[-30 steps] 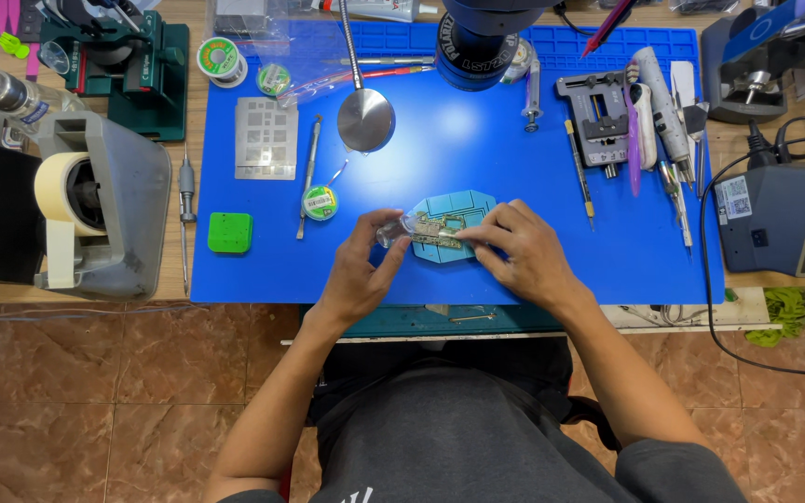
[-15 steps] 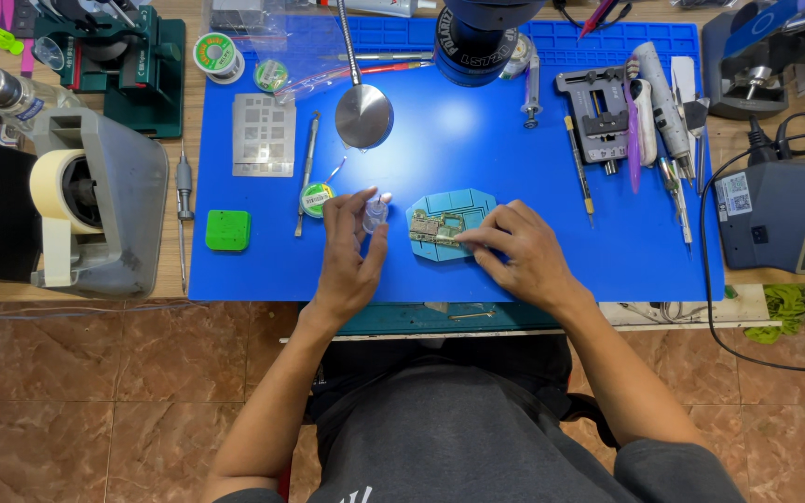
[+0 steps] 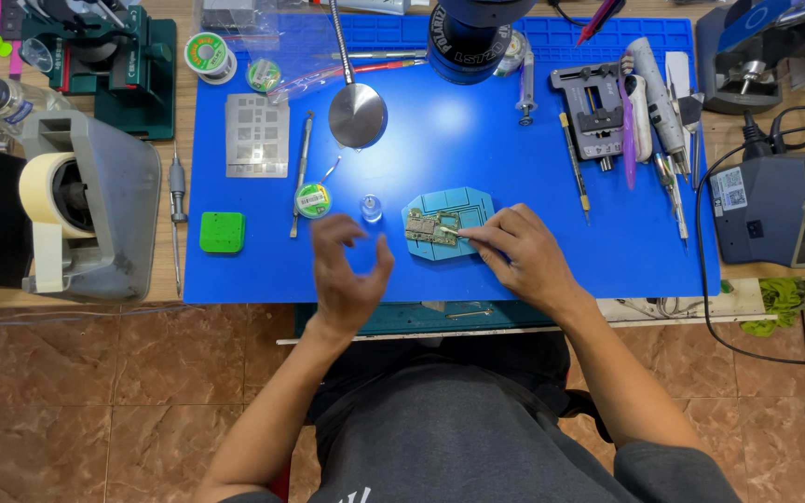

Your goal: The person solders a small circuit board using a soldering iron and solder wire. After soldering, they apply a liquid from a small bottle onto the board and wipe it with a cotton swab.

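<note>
Right hand [image 3: 514, 253] pinches a thin white-tipped tool [image 3: 452, 232] on the circuit board [image 3: 430, 229], which lies on a small teal pad [image 3: 463, 203] mid-worktop; left hand [image 3: 347, 275] hovers left of that pad, fingers spread, empty. Board looks light, stiff and fragile, best gripped by its bare edges.

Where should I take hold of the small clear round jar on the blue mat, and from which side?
Probably grip the small clear round jar around its side wall, fingers coming down from above. It stands upright and apart from other things on the blue mat, with the left hand open nearby. Approach from the near left, since the green circuit board and right hand crowd its right.
</note>
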